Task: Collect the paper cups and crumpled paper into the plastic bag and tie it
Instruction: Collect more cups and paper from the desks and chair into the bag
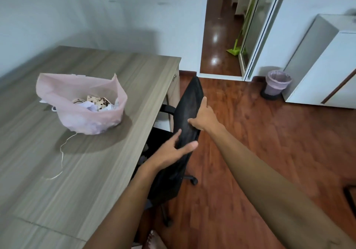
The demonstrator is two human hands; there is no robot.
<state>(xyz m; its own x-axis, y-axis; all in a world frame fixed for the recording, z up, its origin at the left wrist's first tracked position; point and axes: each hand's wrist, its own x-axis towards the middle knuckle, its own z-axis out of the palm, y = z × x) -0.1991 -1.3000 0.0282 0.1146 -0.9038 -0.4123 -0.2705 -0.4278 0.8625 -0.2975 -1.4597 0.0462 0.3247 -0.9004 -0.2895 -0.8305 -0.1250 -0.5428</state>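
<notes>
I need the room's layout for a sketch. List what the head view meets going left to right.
String on the desk → pink plastic bag → left hand → right hand, both hands on the black chair → green broom → lined bin → white cabinet.

Both hands — left hand (174,148), right hand (204,116) — grip chair back (187,112).

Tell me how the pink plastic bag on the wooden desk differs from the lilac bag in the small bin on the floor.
The pink plastic bag slumps freely on the grey wooden desk; the lilac bin liner is stretched over a round bin's rim. The pink bag shows paper cups and crumpled paper inside; the liner's contents cannot be seen. Both are thin, pale, and open at the top, untied.
</notes>
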